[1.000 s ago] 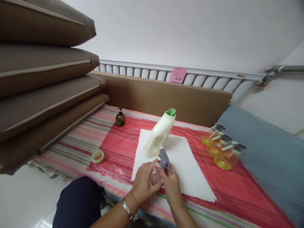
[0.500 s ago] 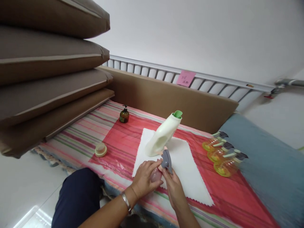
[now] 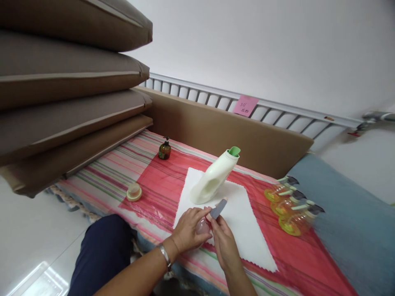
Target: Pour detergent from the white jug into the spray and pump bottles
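My left hand (image 3: 189,231) is closed around the clear pinkish body of a spray bottle (image 3: 203,226), near the front of a white cloth (image 3: 253,240). On the bottle's neck sits a grey trigger head (image 3: 219,208), its base pinched by the fingers of my right hand (image 3: 226,243). My fingers partly hide the collar between head and body. Just beyond my hands, a pale green-white detergent jug (image 3: 212,181) stands on the cloth, with a green spout in its mouth.
Several yellow-tinted spray bottles (image 3: 290,224) stand at the right. On the left are a round cream cap (image 3: 134,192) and a dark amber pump bottle (image 3: 164,151). Stacked brown cushions (image 3: 77,98) rise at the left; a brown board (image 3: 222,129) leans behind, before a radiator.
The grey trigger head has turned on the bottle and now points to the upper right. My right hand has shifted around its base; my left hand keeps its hold on the body.
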`<state>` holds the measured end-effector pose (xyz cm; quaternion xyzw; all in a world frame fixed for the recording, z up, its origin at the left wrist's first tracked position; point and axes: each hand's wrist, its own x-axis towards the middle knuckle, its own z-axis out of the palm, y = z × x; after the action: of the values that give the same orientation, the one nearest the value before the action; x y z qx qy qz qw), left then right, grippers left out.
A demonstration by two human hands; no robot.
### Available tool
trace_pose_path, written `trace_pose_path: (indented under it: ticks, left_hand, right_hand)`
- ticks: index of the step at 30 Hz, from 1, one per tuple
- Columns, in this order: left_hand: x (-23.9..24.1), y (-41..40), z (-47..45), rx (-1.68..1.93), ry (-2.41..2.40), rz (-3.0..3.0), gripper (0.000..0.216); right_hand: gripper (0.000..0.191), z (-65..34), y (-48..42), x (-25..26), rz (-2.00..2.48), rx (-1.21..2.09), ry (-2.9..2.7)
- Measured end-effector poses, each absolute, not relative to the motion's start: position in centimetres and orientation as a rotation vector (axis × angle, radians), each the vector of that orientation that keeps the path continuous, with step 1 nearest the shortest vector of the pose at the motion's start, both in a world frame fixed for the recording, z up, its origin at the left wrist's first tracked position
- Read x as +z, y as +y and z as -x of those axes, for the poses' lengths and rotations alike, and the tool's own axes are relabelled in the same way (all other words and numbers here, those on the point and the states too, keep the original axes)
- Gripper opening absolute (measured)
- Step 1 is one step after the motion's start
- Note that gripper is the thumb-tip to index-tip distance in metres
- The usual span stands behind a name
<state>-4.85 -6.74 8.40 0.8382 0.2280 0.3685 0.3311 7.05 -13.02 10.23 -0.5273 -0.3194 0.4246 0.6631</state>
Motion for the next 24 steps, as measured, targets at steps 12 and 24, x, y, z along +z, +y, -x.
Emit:
trace_pose_path:
  ticks: [12, 24]
  left_hand:
    - [8.0, -6.5, 4.7, 0.975, 0.6, -2.196, 0.075]
    - [7.6, -6.5, 4.5, 0.953, 0.6, -2.208, 0.076]
  right_hand:
    - [0.043, -7.2, -12.7, 9.5, 1.164, 0.988, -0.692]
    - [0.054, -7.3, -12.6, 9.1, 1.196, 0.97, -0.64]
